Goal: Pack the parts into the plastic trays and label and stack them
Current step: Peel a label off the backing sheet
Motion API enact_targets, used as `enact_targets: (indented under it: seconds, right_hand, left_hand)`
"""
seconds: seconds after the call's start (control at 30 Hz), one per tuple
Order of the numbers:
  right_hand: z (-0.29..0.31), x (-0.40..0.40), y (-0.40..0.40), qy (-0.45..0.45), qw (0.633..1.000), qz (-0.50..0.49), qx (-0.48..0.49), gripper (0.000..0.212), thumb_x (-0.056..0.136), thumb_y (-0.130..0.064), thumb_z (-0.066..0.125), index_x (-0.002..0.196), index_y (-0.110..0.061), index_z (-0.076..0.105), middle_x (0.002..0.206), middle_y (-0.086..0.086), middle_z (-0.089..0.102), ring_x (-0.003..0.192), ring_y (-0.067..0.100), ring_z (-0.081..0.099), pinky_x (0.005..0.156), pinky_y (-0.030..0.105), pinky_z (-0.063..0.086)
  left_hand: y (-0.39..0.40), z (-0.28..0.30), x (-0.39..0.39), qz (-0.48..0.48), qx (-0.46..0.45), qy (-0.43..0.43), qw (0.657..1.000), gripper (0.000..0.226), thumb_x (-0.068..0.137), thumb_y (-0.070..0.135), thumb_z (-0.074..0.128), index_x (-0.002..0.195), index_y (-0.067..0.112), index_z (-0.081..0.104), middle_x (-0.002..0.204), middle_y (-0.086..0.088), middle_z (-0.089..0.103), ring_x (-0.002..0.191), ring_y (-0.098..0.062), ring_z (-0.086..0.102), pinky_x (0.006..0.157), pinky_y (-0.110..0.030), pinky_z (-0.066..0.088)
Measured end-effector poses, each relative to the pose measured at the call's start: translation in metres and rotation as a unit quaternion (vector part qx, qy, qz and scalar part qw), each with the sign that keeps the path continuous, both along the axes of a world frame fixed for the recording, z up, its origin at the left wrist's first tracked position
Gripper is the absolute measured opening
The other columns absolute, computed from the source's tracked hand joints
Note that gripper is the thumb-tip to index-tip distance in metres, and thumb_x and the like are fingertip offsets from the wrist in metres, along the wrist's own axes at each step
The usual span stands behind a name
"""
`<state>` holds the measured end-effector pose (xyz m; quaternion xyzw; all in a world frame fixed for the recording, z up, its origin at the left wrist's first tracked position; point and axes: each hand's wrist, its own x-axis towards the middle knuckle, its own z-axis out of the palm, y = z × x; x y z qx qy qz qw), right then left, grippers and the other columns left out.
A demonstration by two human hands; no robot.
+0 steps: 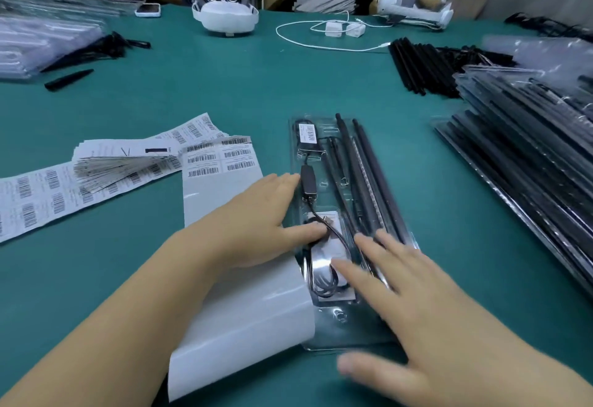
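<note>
- Hands flat: left hand (pixel 256 214) presses the black coiled cable (pixel 324 265) into the clear plastic tray (pixel 346 333); right hand (pixel 417 304), its grip wide, steadies the long black rods (pixel 369 175).
- Seat the cable fully before labelling.

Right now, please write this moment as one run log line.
stage: packing | left hand: open, presses cable into plastic tray | right hand: open, on tray | labels: beside tray | packed trays: stacked right
</note>
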<state>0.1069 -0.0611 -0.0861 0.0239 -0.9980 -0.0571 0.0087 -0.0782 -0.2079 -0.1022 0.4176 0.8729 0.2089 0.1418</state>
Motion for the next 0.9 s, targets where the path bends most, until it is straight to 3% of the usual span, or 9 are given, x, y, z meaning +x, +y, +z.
enact_targets:
  seconds: [0.1, 0.2, 0.27, 0.33, 0.4, 0.53, 0.63, 0.77, 0.9]
  right_hand:
    - [-0.007, 0.008, 0.004, -0.014, 0.999, 0.017, 0.030, 0.080, 0.078, -0.076, 0.029, 0.135, -0.024, 0.051, 0.137, 0.014, 0.051, 0.124, 0.038, 0.048, 0.098, 0.046, 0.032]
    - [0.003, 0.009, 0.019, -0.010, 0.999, 0.026, 0.038, 0.062, 0.085, -0.063, 0.028, 0.128, -0.031, 0.059, 0.134, 0.009, 0.056, 0.121, 0.036, 0.053, 0.082, 0.053, 0.051]
    - [0.012, 0.014, 0.033, -0.010, 0.999, 0.030, 0.018, 0.056, 0.095, -0.052, 0.021, 0.120, -0.030, 0.065, 0.129, 0.008, 0.060, 0.118, 0.034, 0.056, 0.081, 0.057, 0.051]
    - [0.017, 0.020, 0.048, 0.008, 1.000, 0.007, -0.005, 0.038, 0.095, -0.029, 0.037, 0.115, -0.028, 0.069, 0.121, 0.007, 0.064, 0.110, 0.031, 0.062, 0.081, 0.052, 0.053]
    - [0.020, 0.022, 0.057, -0.023, 0.998, -0.057, -0.008, 0.044, 0.087, -0.018, 0.048, 0.126, -0.035, 0.057, 0.130, -0.001, 0.057, 0.119, 0.023, 0.056, 0.095, 0.039, 0.048]
    - [0.014, 0.010, 0.058, -0.006, 0.977, -0.187, -0.102, 0.072, 0.080, -0.066, 0.019, 0.140, -0.029, 0.035, 0.127, -0.015, 0.047, 0.127, 0.009, 0.038, 0.097, 0.022, 0.028]
    - [0.001, -0.014, 0.063, -0.060, 0.982, -0.178, -0.031, 0.066, 0.089, -0.063, 0.024, 0.145, -0.043, -0.004, 0.133, -0.001, 0.035, 0.135, 0.023, 0.023, 0.107, 0.034, 0.032]
    - [-0.004, -0.058, 0.093, -0.026, 0.982, -0.171, -0.072, 0.054, 0.097, -0.028, 0.042, 0.145, -0.040, 0.019, 0.130, 0.003, 0.042, 0.129, 0.027, 0.030, 0.105, 0.041, 0.034]
    - [-0.006, -0.106, 0.109, 0.029, 0.976, -0.161, -0.144, 0.056, 0.081, 0.005, 0.042, 0.128, -0.026, 0.044, 0.131, 0.003, 0.049, 0.118, 0.025, 0.045, 0.089, 0.032, 0.039]
  left_hand:
    - [-0.002, 0.000, -0.005, 0.000, -0.002, -0.001, 1.000, 0.089, 0.070, 0.080, 0.038, 0.145, 0.035, 0.024, 0.141, 0.011, 0.041, 0.132, -0.009, 0.034, 0.110, -0.035, 0.029]
    - [-0.002, 0.001, -0.006, 0.005, 0.012, 0.016, 1.000, 0.086, 0.066, 0.083, 0.030, 0.140, 0.039, 0.030, 0.133, 0.012, 0.047, 0.124, -0.010, 0.039, 0.103, -0.029, 0.032]
    - [-0.002, 0.002, -0.006, 0.005, -0.007, 0.050, 0.999, 0.087, 0.071, 0.080, 0.034, 0.142, 0.031, 0.034, 0.138, 0.008, 0.044, 0.126, -0.012, 0.036, 0.107, -0.029, 0.027]
    - [-0.002, 0.000, -0.008, 0.008, -0.045, 0.105, 0.993, 0.083, 0.076, 0.072, 0.044, 0.145, 0.028, 0.033, 0.147, 0.005, 0.035, 0.133, -0.014, 0.026, 0.111, -0.029, 0.013]
    - [-0.002, -0.001, -0.008, 0.031, -0.086, 0.132, 0.987, 0.088, 0.071, 0.077, 0.040, 0.146, 0.033, 0.028, 0.154, 0.004, 0.023, 0.141, -0.016, 0.013, 0.116, -0.039, 0.000]
    - [-0.004, -0.001, -0.008, 0.053, -0.118, 0.123, 0.984, 0.105, 0.058, 0.087, 0.032, 0.149, 0.038, 0.011, 0.159, 0.003, -0.002, 0.145, -0.018, -0.007, 0.115, -0.047, -0.011]
    - [-0.007, 0.003, -0.007, 0.022, -0.108, 0.104, 0.988, 0.110, 0.057, 0.084, 0.050, 0.149, 0.040, 0.008, 0.159, 0.005, -0.007, 0.145, -0.017, -0.008, 0.118, -0.040, -0.004]
    - [-0.011, 0.011, -0.004, -0.027, -0.060, 0.027, 0.997, 0.104, 0.062, 0.065, 0.073, 0.146, 0.044, 0.016, 0.155, 0.019, 0.008, 0.139, 0.001, 0.007, 0.111, -0.022, 0.011]
    - [-0.010, 0.015, 0.001, -0.072, -0.052, -0.011, 0.996, 0.092, 0.060, 0.065, 0.075, 0.139, 0.050, 0.030, 0.149, 0.027, 0.018, 0.136, 0.005, 0.012, 0.109, -0.020, 0.017]
